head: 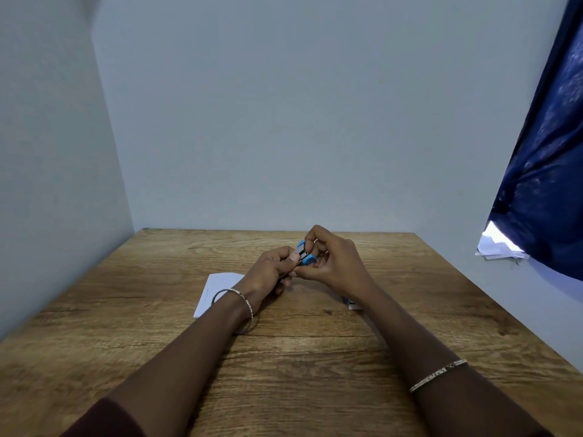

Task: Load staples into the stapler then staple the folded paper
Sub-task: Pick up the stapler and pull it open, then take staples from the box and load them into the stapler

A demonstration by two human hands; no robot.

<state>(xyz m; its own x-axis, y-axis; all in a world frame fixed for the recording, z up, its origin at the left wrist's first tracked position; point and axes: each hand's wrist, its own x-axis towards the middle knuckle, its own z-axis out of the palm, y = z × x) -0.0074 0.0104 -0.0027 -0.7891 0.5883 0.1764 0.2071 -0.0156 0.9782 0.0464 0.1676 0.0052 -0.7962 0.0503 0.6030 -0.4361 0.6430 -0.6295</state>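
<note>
A small blue stapler [305, 254] with a metal middle is held above the wooden table, between both hands. My left hand [271, 269] grips its near side with the thumb on the metal part. My right hand [334, 263] closes on its far and right side, fingers curled over the top. The folded white paper [214, 291] lies flat on the table under and left of my left wrist. A small white and blue box [352, 303], perhaps the staples, peeks out from under my right forearm. No loose staples can be made out.
The wooden table [284, 367] stands in a corner, with walls at the left and the back. A dark blue curtain [549, 171] hangs at the right, with white papers [498, 247] on a ledge below it.
</note>
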